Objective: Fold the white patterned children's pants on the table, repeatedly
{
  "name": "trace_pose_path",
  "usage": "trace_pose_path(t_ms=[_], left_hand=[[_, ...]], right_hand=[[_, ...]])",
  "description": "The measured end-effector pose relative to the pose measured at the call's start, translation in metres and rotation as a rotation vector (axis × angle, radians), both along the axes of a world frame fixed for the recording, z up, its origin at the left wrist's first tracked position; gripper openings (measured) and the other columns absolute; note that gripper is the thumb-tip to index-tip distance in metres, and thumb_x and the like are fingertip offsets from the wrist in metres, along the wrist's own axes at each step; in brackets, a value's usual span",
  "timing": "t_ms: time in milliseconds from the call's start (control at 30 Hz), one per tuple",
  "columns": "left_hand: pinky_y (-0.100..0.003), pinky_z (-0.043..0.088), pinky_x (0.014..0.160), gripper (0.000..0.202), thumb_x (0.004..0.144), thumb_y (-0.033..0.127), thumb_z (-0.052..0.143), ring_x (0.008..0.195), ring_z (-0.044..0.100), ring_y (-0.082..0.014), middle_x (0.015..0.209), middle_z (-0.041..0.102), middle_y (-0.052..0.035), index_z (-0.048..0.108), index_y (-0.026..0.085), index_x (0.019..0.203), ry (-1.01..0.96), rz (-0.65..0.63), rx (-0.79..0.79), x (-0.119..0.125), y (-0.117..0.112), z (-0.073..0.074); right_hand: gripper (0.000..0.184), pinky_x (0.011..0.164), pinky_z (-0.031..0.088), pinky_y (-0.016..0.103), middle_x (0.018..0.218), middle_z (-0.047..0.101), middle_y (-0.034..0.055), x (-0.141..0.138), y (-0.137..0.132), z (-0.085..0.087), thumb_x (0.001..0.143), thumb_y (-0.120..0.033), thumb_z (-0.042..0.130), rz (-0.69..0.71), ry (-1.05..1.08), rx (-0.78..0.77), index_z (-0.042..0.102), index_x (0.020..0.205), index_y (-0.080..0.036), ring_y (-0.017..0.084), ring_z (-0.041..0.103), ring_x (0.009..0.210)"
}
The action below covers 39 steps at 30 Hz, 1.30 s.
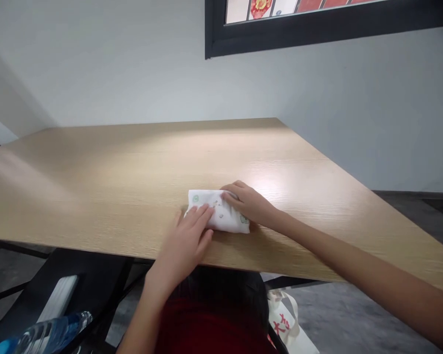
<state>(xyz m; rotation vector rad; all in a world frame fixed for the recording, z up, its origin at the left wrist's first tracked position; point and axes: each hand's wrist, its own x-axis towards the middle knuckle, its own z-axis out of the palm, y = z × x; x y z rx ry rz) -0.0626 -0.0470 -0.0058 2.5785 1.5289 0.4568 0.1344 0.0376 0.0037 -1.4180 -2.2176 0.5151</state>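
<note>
A white cloth (pixel 227 222) with small green and dark prints lies folded into a flat oblong near the front edge of the wooden table. My left hand (pixel 186 233) rests palm down on its left end, the fingers stretched out and slightly apart over the fabric. At the far right corner of the cloth, my right hand (pixel 249 200) has its fingers bent over the far edge and its thumb on top. Part of the right-hand fingers is hidden.
The wooden table (pixel 133 167) reaches back to a grey wall. Below its front edge, a water bottle (pixel 47 334) and a white strip-shaped object (pixel 59 297) lie on a black seat (pixel 92 275) at left. A white bag (pixel 293 324) with red lettering is at lower right.
</note>
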Motion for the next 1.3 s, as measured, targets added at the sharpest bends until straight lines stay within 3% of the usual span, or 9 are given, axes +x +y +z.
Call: trace_pose_path(t_ms=[100, 233, 400, 600, 733, 867, 1033, 1133, 1300], left_hand=[[-0.061, 0.016, 0.106, 0.047, 0.094, 0.029, 0.033, 0.135, 0.022, -0.0271, 0.146, 0.029, -0.0028, 0.026, 0.023, 0.14, 0.081, 0.035, -0.049, 0.009, 0.008, -0.014], [-0.062, 0.012, 0.106, 0.043, 0.095, 0.025, 0.027, 0.133, 0.027, -0.0256, 0.144, 0.032, -0.0053, 0.032, 0.018, 0.137, 0.091, 0.037, -0.022, 0.018, 0.012, -0.008], [-0.055, 0.014, 0.109, 0.043, 0.093, 0.017, 0.027, 0.134, 0.026, -0.0221, 0.142, 0.036, -0.009, 0.034, 0.011, 0.135, 0.098, -0.033, -0.006, 0.019, 0.009, -0.01], [-0.041, 0.033, 0.106, 0.031, 0.093, 0.027, 0.034, 0.114, 0.052, -0.0177, 0.122, 0.059, 0.0014, 0.055, 0.026, 0.116, -0.082, -0.077, -0.135, -0.006, -0.014, 0.01], [-0.038, 0.037, 0.1, 0.033, 0.09, 0.03, 0.042, 0.12, 0.045, -0.0213, 0.132, 0.049, -0.0031, 0.052, 0.023, 0.12, -0.156, -0.002, -0.021, -0.003, 0.031, 0.029], [-0.046, 0.033, 0.101, 0.04, 0.089, 0.032, 0.041, 0.123, 0.039, -0.026, 0.137, 0.042, -0.0056, 0.043, 0.023, 0.128, -0.107, -0.03, -0.127, 0.005, 0.063, 0.018], [-0.04, 0.034, 0.102, 0.044, 0.088, 0.033, 0.044, 0.121, 0.041, -0.0222, 0.13, 0.045, -0.0085, 0.035, 0.02, 0.13, -0.306, 0.111, -0.129, -0.003, 0.005, -0.012], [-0.041, 0.034, 0.103, 0.047, 0.088, 0.033, 0.046, 0.123, 0.038, -0.0211, 0.133, 0.042, -0.0051, 0.029, 0.028, 0.132, -0.354, 0.117, -0.191, -0.008, -0.029, -0.013], [-0.039, 0.039, 0.099, 0.035, 0.093, 0.034, 0.032, 0.117, 0.045, -0.019, 0.128, 0.046, -0.0051, 0.035, 0.027, 0.127, -0.483, 0.235, -0.199, -0.014, -0.023, -0.012]], right_hand=[[0.031, 0.079, 0.046, 0.042, 0.113, 0.055, 0.0162, 0.001, -0.006, -0.002, 0.094, -0.025, 0.036, -0.015, -0.234, 0.224, 0.059, 0.111, -0.014, 0.029, 0.053, 0.099], [0.036, 0.1, 0.028, 0.051, 0.128, 0.048, 0.0145, -0.01, -0.032, -0.003, 0.095, -0.023, 0.032, 0.14, -0.36, 0.606, 0.052, 0.122, -0.009, 0.03, 0.04, 0.117], [0.043, 0.105, 0.02, 0.055, 0.134, 0.042, 0.0163, -0.011, -0.052, -0.026, 0.095, -0.026, 0.031, 0.282, -0.377, 0.553, 0.04, 0.132, -0.005, 0.029, 0.032, 0.126], [0.036, 0.101, 0.033, 0.051, 0.126, 0.05, 0.0142, 0.016, -0.085, -0.032, 0.09, -0.013, 0.037, 0.298, -0.293, 0.598, 0.05, 0.124, -0.009, 0.029, 0.037, 0.123], [0.028, 0.087, 0.046, 0.047, 0.118, 0.049, 0.0199, 0.021, -0.095, -0.033, 0.087, -0.012, 0.045, 0.157, -0.215, 0.649, 0.055, 0.113, -0.009, 0.031, 0.046, 0.11], [0.027, 0.08, 0.049, 0.044, 0.111, 0.05, 0.0179, 0.024, -0.075, -0.03, 0.082, -0.005, 0.043, 0.157, -0.171, 0.642, 0.058, 0.104, -0.01, 0.029, 0.049, 0.101], [0.034, 0.079, 0.049, 0.044, 0.117, 0.052, 0.0119, 0.03, -0.045, -0.02, 0.082, -0.005, 0.04, 0.122, -0.31, 0.559, 0.057, 0.108, -0.016, 0.027, 0.05, 0.098], [0.032, 0.078, 0.048, 0.045, 0.124, 0.049, 0.0118, 0.023, -0.041, -0.012, 0.086, -0.012, 0.043, 0.097, -0.399, 0.494, 0.057, 0.114, -0.019, 0.029, 0.049, 0.101], [0.033, 0.084, 0.044, 0.047, 0.131, 0.044, 0.0132, -0.005, -0.055, -0.007, 0.09, -0.023, 0.043, 0.092, -0.413, 0.469, 0.054, 0.12, -0.02, 0.032, 0.043, 0.112]])
